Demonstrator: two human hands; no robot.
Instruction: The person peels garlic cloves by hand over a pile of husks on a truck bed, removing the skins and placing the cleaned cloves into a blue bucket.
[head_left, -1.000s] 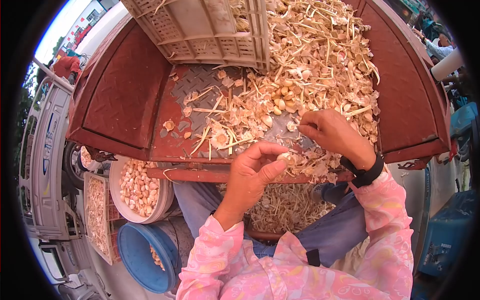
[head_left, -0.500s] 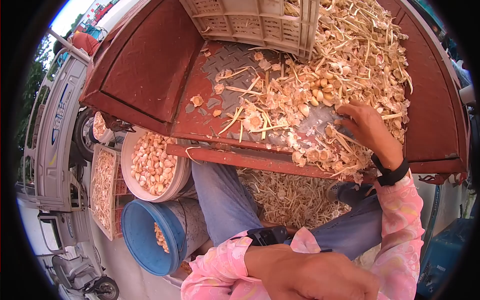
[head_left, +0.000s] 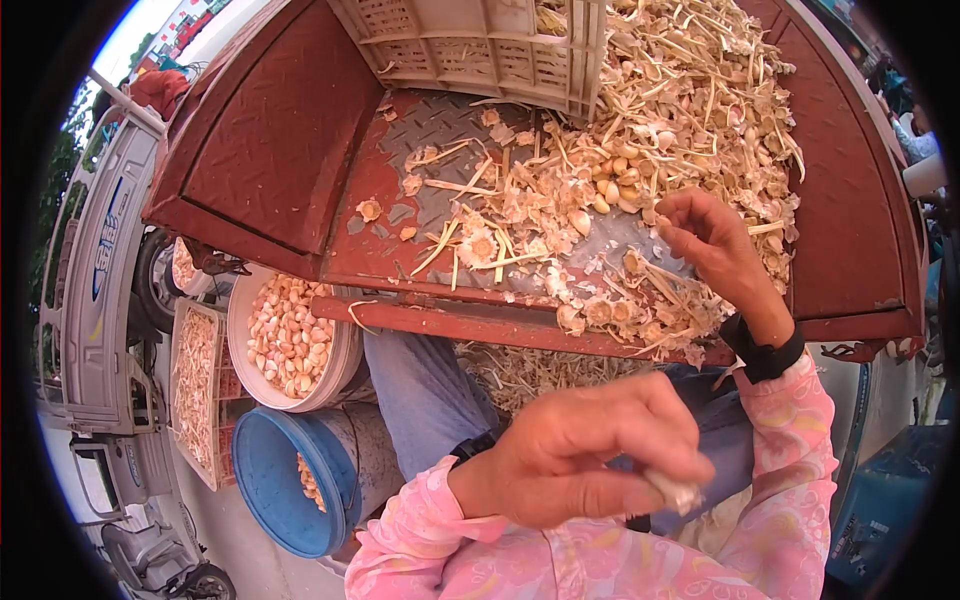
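Two hands work over a red metal table (head_left: 300, 150) heaped with garlic waste (head_left: 680, 120). Blue lettering on the white vehicle (head_left: 105, 250) at left is too blurred to read. Left hand (head_left: 590, 465), low near the pink sleeve, has its grip clenched on a pale, papery clove (head_left: 675, 490). Right hand (head_left: 715, 245) pinches into the husks, fingers nearly closed. White bowl (head_left: 345, 370) holds peeled cloves.

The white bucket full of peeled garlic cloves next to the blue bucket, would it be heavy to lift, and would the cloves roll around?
The round white plastic bucket is heaped nearly to its rim with pale pinkish garlic cloves, so it probably feels fairly heavy. The cloves look smooth and rounded and lie loose, so they would likely shift and roll if it tipped. Its walls look stiff.
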